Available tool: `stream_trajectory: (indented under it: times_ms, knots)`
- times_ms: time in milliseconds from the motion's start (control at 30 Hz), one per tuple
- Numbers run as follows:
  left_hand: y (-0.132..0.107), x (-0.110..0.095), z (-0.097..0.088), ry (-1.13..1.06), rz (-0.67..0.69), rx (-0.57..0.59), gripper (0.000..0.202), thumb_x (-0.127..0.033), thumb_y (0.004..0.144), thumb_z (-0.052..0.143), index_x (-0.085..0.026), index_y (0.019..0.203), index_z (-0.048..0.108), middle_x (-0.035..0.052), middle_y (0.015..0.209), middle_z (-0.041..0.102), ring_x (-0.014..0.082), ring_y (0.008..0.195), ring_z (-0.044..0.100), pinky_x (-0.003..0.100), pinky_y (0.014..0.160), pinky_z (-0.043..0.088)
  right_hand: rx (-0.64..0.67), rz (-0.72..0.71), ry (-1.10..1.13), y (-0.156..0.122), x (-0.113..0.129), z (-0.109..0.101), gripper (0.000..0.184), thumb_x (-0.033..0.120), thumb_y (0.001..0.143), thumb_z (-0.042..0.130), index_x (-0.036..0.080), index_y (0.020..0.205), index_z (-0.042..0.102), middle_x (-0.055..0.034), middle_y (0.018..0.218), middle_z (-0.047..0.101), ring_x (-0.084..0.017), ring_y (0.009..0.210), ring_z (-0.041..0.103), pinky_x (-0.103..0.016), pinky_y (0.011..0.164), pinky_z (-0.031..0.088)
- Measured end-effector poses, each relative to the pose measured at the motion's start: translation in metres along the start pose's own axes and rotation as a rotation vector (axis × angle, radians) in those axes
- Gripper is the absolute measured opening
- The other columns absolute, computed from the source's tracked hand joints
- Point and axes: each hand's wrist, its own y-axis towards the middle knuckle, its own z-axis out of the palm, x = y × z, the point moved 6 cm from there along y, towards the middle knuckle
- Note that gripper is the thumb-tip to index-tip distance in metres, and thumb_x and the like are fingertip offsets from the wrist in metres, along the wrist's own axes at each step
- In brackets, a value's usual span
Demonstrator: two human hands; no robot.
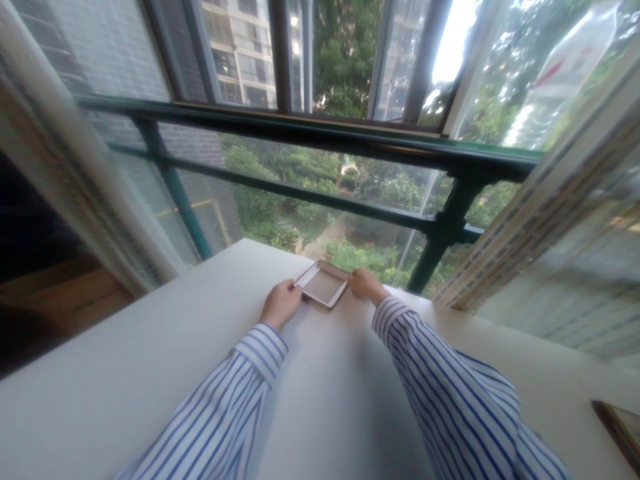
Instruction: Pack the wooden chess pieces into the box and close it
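Observation:
A small rectangular frame-like tray or picture frame (323,285), with a brown rim, a white inner border and a greyish-brown middle, is near the far edge of the white table. Its exact kind is not clear. My left hand (283,303) grips its left side, the thumb along the rim. On the opposite side, my right hand (366,285) has its fingers closed on the right edge. Both hands are in blue-and-white striped sleeves, and the fingers under the rim are hidden.
The white table (150,360) reaches to a window with a dark green railing (310,133). At the lower right edge lies a brown-edged framed object (617,433), partly cut off. A clear plastic bottle (565,73) shows at the upper right. White window frames stand on both sides.

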Motion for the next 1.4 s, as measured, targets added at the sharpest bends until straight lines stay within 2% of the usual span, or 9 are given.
stream_trajectory:
  times_ms: [367,633,767,833,1067,1200,1400]
  knots:
    - [-0.004,-0.009,-0.007,-0.024,0.014,-0.021,0.022,-0.029,0.073,0.042,-0.015,0.071,0.06,0.0015,0.065,0.061,0.0157,0.066,0.054,0.022,0.058,0.037,0.026,-0.027,0.16,-0.011,0.006,-0.007,0.022,0.022,0.08,0.044,0.01,0.076,0.062,-0.0098,0.066,0.064,-0.012,0.055,0.058,-0.018,0.051,0.04]
    - [-0.011,-0.007,-0.019,-0.074,-0.015,-0.091,0.028,-0.033,0.073,0.044,-0.015,0.084,0.062,0.0061,0.086,0.066,0.02,0.085,0.058,0.026,0.073,0.041,0.021,-0.04,0.262,-0.027,0.016,-0.021,0.022,0.021,0.08,0.044,0.009,0.08,0.063,-0.0076,0.063,0.064,-0.008,0.048,0.054,-0.016,0.047,0.038]
    - [-0.016,-0.011,-0.028,-0.117,-0.031,-0.132,0.035,-0.031,0.073,0.046,-0.014,0.1,0.059,0.01,0.108,0.061,0.0206,0.102,0.053,0.028,0.085,0.038,0.006,-0.049,0.291,-0.036,0.018,-0.032,0.021,0.021,0.079,0.046,0.009,0.08,0.063,-0.0076,0.063,0.064,-0.008,0.05,0.055,-0.015,0.046,0.037]
    - [-0.019,-0.014,-0.031,-0.145,-0.034,-0.148,0.038,-0.03,0.074,0.046,-0.012,0.106,0.057,0.0115,0.113,0.059,0.0203,0.104,0.053,0.028,0.087,0.037,-0.004,-0.054,0.305,-0.041,0.017,-0.037,0.021,0.021,0.079,0.045,0.01,0.08,0.063,-0.0072,0.063,0.064,-0.008,0.051,0.056,-0.015,0.046,0.037]
    - [-0.039,-0.031,-0.036,-0.273,-0.025,-0.172,0.037,-0.028,0.073,0.049,-0.012,0.106,0.058,0.0112,0.097,0.065,0.0193,0.092,0.059,0.03,0.083,0.043,-0.036,-0.044,0.367,-0.069,0.009,-0.059,0.019,0.02,0.078,0.045,0.011,0.077,0.062,-0.006,0.062,0.063,-0.008,0.051,0.057,-0.014,0.043,0.036]
    - [-0.054,-0.043,-0.035,-0.402,-0.033,-0.162,0.038,-0.029,0.072,0.052,-0.012,0.105,0.059,0.0107,0.094,0.066,0.0194,0.09,0.06,0.032,0.083,0.044,-0.055,-0.033,0.405,-0.091,0.0,-0.074,0.018,0.02,0.078,0.045,0.011,0.078,0.061,-0.0056,0.062,0.063,-0.009,0.05,0.057,-0.014,0.041,0.035]
    - [-0.075,-0.069,-0.028,-0.457,0.013,-0.128,0.039,-0.031,0.071,0.053,-0.013,0.105,0.059,0.0103,0.093,0.066,0.0198,0.088,0.061,0.033,0.083,0.045,-0.091,-0.013,0.451,-0.121,-0.023,-0.096,0.019,0.021,0.078,0.047,0.011,0.085,0.061,-0.006,0.067,0.064,-0.01,0.054,0.059,-0.014,0.042,0.036]
